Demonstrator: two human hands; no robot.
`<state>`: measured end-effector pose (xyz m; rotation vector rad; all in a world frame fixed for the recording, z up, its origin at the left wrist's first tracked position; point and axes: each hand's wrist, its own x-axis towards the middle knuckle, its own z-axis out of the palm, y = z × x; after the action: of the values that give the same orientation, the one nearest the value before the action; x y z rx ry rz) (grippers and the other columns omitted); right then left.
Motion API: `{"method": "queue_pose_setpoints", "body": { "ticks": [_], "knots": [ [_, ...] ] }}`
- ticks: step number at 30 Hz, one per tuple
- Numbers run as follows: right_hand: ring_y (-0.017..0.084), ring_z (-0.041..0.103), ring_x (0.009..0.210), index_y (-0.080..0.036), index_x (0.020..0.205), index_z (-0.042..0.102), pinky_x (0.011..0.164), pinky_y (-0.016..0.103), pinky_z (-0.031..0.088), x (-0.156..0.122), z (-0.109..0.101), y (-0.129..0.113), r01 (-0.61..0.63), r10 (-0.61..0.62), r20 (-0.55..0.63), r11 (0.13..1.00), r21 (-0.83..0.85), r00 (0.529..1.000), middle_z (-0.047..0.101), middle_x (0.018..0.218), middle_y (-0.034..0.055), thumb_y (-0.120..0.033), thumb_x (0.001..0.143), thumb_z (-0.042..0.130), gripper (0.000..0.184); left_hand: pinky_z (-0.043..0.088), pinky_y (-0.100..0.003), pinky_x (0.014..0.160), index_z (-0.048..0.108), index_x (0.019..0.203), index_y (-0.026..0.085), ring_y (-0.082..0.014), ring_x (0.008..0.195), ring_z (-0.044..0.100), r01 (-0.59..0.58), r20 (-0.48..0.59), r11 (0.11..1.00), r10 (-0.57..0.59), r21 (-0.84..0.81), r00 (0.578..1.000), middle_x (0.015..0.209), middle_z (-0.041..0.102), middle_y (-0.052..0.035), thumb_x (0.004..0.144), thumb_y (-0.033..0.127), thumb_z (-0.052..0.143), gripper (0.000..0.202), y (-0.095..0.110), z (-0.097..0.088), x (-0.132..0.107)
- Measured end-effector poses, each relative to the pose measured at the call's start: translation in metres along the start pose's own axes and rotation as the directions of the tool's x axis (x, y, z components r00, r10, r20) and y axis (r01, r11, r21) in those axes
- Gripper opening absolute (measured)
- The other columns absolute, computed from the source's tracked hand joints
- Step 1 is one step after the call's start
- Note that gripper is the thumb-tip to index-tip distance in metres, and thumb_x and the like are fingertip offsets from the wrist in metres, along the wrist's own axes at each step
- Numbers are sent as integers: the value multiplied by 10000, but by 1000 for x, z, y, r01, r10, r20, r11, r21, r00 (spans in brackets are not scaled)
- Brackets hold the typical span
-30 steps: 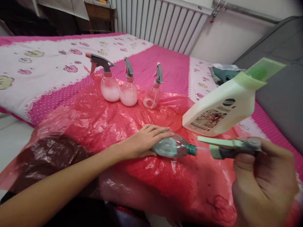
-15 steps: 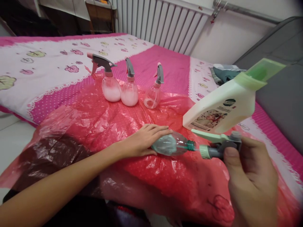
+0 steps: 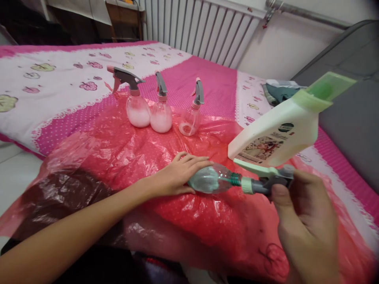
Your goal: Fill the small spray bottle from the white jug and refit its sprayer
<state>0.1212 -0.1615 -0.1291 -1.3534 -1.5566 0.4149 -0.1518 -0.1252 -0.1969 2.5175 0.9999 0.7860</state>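
A small clear green-tinted bottle (image 3: 211,179) lies on its side on a red plastic sheet (image 3: 124,154). My left hand (image 3: 177,175) wraps over its base and pins it down. My right hand (image 3: 304,221) grips a grey and mint-green trigger sprayer head (image 3: 265,181), its collar right at the bottle's green threaded neck, with the dip tube inside the bottle.
Three round spray bottles (image 3: 161,108) with grey triggers stand further back on the sheet; two hold pinkish-white liquid. A large white detergent bottle (image 3: 284,126) with a green cap leans at the right. The pink bedspread (image 3: 44,75), folded clothes (image 3: 280,90) and a radiator (image 3: 201,27) lie beyond.
My right hand has carried the sprayer head leftward, sliding its tube into the bottle until the collar reaches the neck. My left hand has stayed on the bottle.
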Motion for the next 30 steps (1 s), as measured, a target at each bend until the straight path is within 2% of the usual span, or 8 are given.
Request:
{"method": "queue_pose_setpoints", "body": {
  "ticks": [2, 4, 6, 10, 14, 21, 26, 30],
  "knots": [
    [265, 651, 1019, -261, 1143, 663, 946, 495, 493, 0, 1, 1, 42, -44, -53, 999, -34, 998, 686, 1094, 52, -528, 911, 662, 354, 318, -517, 1129, 290, 1593, 272, -347, 1367, 499, 4, 1, 1000, -4, -9, 1000, 1585, 488, -166, 924, 367, 747, 816, 0, 0, 0],
    [257, 650, 993, -263, 1083, 671, 939, 485, 492, 1, 2, 0, 51, -52, -11, 997, -49, 999, 679, 1043, 36, -543, 893, 682, 338, 318, -518, 1129, 282, 1598, 281, -347, 1362, 505, 21, -5, 999, -21, -31, 1000, 1579, 494, -161, 920, 378, 751, 831, 0, 0, 0],
    [251, 650, 990, -273, 1107, 661, 919, 475, 503, 1, 4, -1, 4, -5, 39, 1000, 15, 999, 669, 1056, 32, -531, 897, 686, 334, 298, -531, 1144, 286, 1597, 299, -347, 1365, 517, 34, -15, 997, -36, -67, 999, 1566, 513, -155, 912, 401, 759, 839, -1, 0, -1],
    [259, 642, 1024, -277, 1181, 637, 954, 512, 499, 1, 6, -3, -28, 27, 13, 996, 82, 1000, 665, 1127, 47, -500, 919, 671, 345, 235, -551, 1186, 302, 1591, 322, -340, 1385, 533, 34, -43, 992, -39, -118, 998, 1545, 545, -143, 883, 389, 790, 862, -3, 0, -1],
    [251, 660, 1020, -288, 1179, 655, 886, 447, 528, 4, 5, -3, -51, 45, 58, 993, 107, 997, 679, 1116, 39, -484, 926, 668, 320, 228, -546, 1197, 313, 1586, 332, -328, 1385, 541, 27, -17, 992, -29, -120, 999, 1557, 537, -133, 866, 340, 807, 873, -4, -2, -1],
    [223, 665, 982, -268, 1118, 632, 849, 387, 518, 6, 11, -2, -33, 47, -76, 983, 182, 996, 687, 1065, 25, -464, 920, 680, 283, 242, -543, 1190, 299, 1580, 316, -330, 1376, 535, 43, 1, 993, -43, -108, 999, 1566, 523, -131, 889, 387, 795, 853, -4, -5, 1],
    [180, 627, 764, -273, 1106, 639, 682, 332, 487, 6, 9, -2, -68, 94, -124, 978, 199, 988, 672, 949, 6, -471, 934, 665, 264, 320, -546, 1125, 323, 1573, 319, -350, 1273, 553, 66, 4, 992, -66, -112, 998, 1520, 557, -135, 858, 399, 820, 875, -5, -5, 2],
    [253, 659, 1006, -280, 1154, 669, 890, 442, 514, 4, 3, -5, -19, 29, -165, 998, 63, 986, 688, 1098, 58, -489, 930, 668, 307, 315, -537, 1129, 330, 1574, 327, -348, 1305, 534, 36, -3, 994, -36, -101, 999, 1539, 540, -131, 884, 452, 790, 839, -4, -5, 2]
  ]
}}
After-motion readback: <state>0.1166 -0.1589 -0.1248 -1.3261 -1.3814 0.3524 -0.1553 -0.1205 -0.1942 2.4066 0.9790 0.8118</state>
